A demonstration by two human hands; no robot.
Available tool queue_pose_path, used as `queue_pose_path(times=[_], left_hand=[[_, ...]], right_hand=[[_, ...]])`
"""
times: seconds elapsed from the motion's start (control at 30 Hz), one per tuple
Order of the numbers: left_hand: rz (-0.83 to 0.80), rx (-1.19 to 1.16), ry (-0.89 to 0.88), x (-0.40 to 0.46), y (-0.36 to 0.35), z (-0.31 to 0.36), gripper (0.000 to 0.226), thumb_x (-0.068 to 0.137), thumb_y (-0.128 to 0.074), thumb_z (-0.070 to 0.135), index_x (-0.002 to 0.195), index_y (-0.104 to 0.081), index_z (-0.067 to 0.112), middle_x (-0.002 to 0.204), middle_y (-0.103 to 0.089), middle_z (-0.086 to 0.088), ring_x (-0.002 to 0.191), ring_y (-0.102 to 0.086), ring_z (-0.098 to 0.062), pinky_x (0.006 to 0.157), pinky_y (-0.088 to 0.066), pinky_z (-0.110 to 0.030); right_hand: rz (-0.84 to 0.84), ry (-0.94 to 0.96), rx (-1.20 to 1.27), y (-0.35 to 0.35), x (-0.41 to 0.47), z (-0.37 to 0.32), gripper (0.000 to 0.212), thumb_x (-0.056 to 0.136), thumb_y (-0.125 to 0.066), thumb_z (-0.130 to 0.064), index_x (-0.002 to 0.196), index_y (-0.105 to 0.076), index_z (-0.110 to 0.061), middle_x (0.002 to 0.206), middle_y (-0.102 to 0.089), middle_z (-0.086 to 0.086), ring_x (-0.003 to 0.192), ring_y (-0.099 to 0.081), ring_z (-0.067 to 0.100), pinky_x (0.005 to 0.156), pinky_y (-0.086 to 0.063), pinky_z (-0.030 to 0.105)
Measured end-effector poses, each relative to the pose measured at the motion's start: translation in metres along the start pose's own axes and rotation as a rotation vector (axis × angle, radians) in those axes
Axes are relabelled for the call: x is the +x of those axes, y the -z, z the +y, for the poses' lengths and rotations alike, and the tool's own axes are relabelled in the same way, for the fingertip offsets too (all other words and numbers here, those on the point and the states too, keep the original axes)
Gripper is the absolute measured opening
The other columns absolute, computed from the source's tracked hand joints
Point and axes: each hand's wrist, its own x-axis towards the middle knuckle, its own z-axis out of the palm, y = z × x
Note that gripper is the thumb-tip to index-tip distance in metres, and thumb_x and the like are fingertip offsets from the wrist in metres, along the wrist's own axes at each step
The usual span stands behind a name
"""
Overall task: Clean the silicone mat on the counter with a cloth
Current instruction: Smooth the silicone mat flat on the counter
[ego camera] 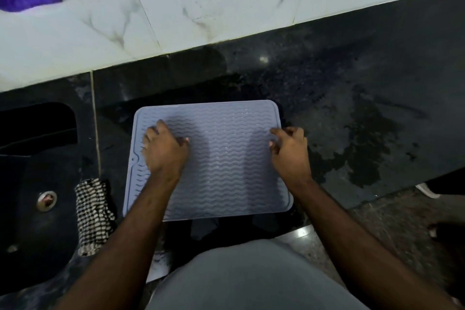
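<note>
Counter (352,98): mat (226,158), sink (37,171), cloth (93,214)

Ridged matt silicone mat (226,158) on glossy stone counter (352,83).

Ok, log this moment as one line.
left hand flat on mat | right hand at mat's right edge | cloth untouched beside sink
</note>
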Motion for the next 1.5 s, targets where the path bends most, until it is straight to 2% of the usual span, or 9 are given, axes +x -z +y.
queue_pose_path(times=[0.13,0.27,0.37,0.57,0.67,0.87,1.23,1.4,1.5], left_hand=[[-0.08,-0.008,0.221,0.008,-0.005,-0.024,0.096,0.088,-0.071,0.051,0.154,-0.02,0.003,0.16,-0.017,-0.033,0.149,-0.017,-0.048,0.118,-0.026,-0.059],[0.031,0.05,0.214,0.008,-0.005,-0.038,0.098,0.076,-0.079,0.059,0.14,-0.036,0.0,0.139,-0.042,-0.032,0.128,-0.043,-0.048,0.104,-0.04,-0.056],[0.052,0.019,0.268,0.016,0.004,-0.05,0.099,0.069,-0.084,0.061,0.134,-0.042,-0.001,0.134,-0.047,-0.031,0.125,-0.046,-0.048,0.104,-0.04,-0.055],[0.068,-0.223,0.217,0.019,0.013,-0.075,0.052,0.101,-0.052,0.05,0.108,-0.061,-0.001,0.113,-0.066,-0.03,0.108,-0.061,-0.048,0.091,-0.047,-0.05],[0.232,-0.217,0.124,0.006,0.017,-0.077,0.047,0.107,-0.039,0.043,0.104,-0.06,0.001,0.108,-0.063,-0.027,0.098,-0.061,-0.047,0.081,-0.049,-0.049],[0.492,-0.323,0.046,-0.015,0.04,-0.081,0.027,0.106,-0.035,0.041,0.094,-0.045,0.018,0.077,-0.061,-0.016,0.072,-0.061,-0.041,0.062,-0.043,-0.04],[0.451,-0.424,0.24,0.035,0.068,-0.119,0.034,0.105,-0.036,0.045,0.093,-0.047,0.015,0.092,-0.065,-0.02,0.088,-0.063,-0.042,0.077,-0.051,-0.046],[0.408,-0.393,0.288,0.073,0.065,-0.133,0.035,0.105,-0.033,0.048,0.094,-0.046,0.018,0.097,-0.065,-0.021,0.092,-0.063,-0.044,0.075,-0.047,-0.045],[0.404,-0.374,0.3,0.095,0.062,-0.136,0.034,0.106,-0.033,0.048,0.095,-0.045,0.019,0.096,-0.064,-0.022,0.092,-0.064,-0.045,0.072,-0.042,-0.043]], right_hand=[[-0.006,-0.061,0.021,-0.004,0.002,-0.002,0.054,0.095,-0.061,-0.019,0.144,-0.043,-0.01,0.13,-0.05,0.022,0.117,-0.049,0.042,0.101,-0.041,0.049],[0.048,-0.181,0.295,0.001,0.011,-0.006,0.05,0.095,-0.065,-0.021,0.141,-0.048,-0.008,0.117,-0.068,0.01,0.111,-0.061,0.03,0.095,-0.05,0.044],[0.037,-0.185,0.279,0.002,0.019,-0.009,0.029,0.094,-0.068,-0.028,0.114,-0.068,-0.007,0.101,-0.071,0.011,0.097,-0.066,0.03,0.086,-0.056,0.041],[0.1,-0.033,0.091,-0.006,0.006,-0.024,0.022,0.105,-0.043,-0.032,0.103,-0.052,-0.011,0.09,-0.061,0.014,0.08,-0.06,0.036,0.071,-0.053,0.045],[0.182,0.078,-0.042,-0.004,-0.004,-0.033,0.011,0.105,-0.036,-0.031,0.102,-0.04,-0.022,0.069,-0.05,0.002,0.062,-0.052,0.03,0.057,-0.042,0.038],[0.322,0.242,0.016,0.013,0.003,-0.065,0.005,0.101,-0.042,-0.027,0.102,-0.046,-0.03,0.071,-0.048,-0.013,0.059,-0.047,0.018,0.055,-0.037,0.033],[0.315,0.271,-0.037,-0.007,0.066,-0.107,0.018,0.106,-0.037,-0.036,0.106,-0.042,-0.019,0.071,-0.056,0.008,0.066,-0.061,0.038,0.056,-0.036,0.036],[0.266,0.252,0.02,-0.02,0.097,-0.13,0.022,0.105,-0.034,-0.039,0.102,-0.041,-0.019,0.079,-0.062,0.015,0.07,-0.062,0.04,0.061,-0.053,0.048],[0.28,0.27,-0.002,-0.028,0.119,-0.145,0.022,0.105,-0.035,-0.038,0.103,-0.043,-0.017,0.074,-0.056,0.009,0.068,-0.062,0.039,0.055,-0.045,0.04]])
